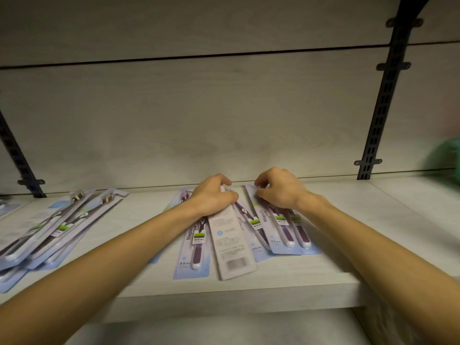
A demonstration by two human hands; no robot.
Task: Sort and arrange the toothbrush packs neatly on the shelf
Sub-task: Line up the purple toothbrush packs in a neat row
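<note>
Several purple toothbrush packs lie fanned out in the middle of the pale wooden shelf. One face-down pack shows its printed back and barcode, and my left hand curls over its far end. A face-up pack lies under my left wrist. My right hand pinches the far end of the right-hand pack, which holds two purple brushes. A separate heap of grey toothbrush packs lies at the left of the shelf.
The shelf's back panel rises just behind my hands. Dark slotted uprights stand at the right and the left. A blurred green thing sits at the far right. A lower shelf shows beneath.
</note>
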